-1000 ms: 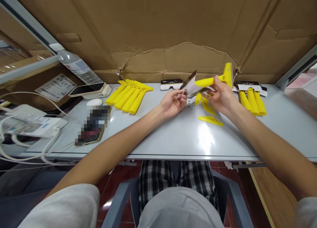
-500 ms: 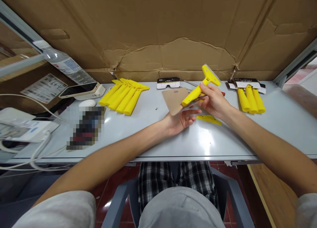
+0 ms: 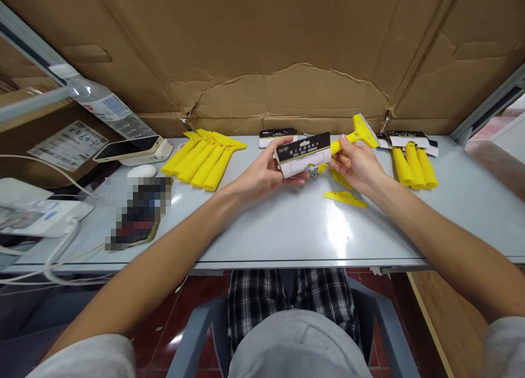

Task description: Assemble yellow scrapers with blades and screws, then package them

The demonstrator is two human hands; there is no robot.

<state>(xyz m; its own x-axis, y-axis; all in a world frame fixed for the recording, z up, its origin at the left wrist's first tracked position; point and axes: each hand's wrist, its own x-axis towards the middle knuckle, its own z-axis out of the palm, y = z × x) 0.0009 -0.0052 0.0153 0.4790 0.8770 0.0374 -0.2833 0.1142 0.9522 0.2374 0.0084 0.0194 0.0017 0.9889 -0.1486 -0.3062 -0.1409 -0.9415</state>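
My left hand (image 3: 264,173) is closed around the left end of a black-and-white printed packaging card (image 3: 303,158), which faces up toward me. In my right hand (image 3: 359,163) is a yellow scraper (image 3: 361,133), gripped near its neck, its wide head pointing up and right. The scraper's handle runs behind the card, so most of it is hidden; I cannot tell whether the card is fastened to it. Just below my right hand, a flat yellow piece (image 3: 345,199) with small holes lies on the table. Another yellow piece (image 3: 340,178) shows partly beneath the fingers.
Several yellow scraper handles (image 3: 205,162) lie in a row at left. Carded yellow handles (image 3: 416,167) lie at right. Another card (image 3: 278,135) rests against the cardboard wall (image 3: 287,50). A bottle (image 3: 106,107), a phone (image 3: 141,214) and cables (image 3: 61,257) occupy the table's left side.
The brown-backed card has been turned to its printed face, and my left hand has risen to grip it. My right hand has shifted slightly right with the scraper, whose handle is now behind the card.
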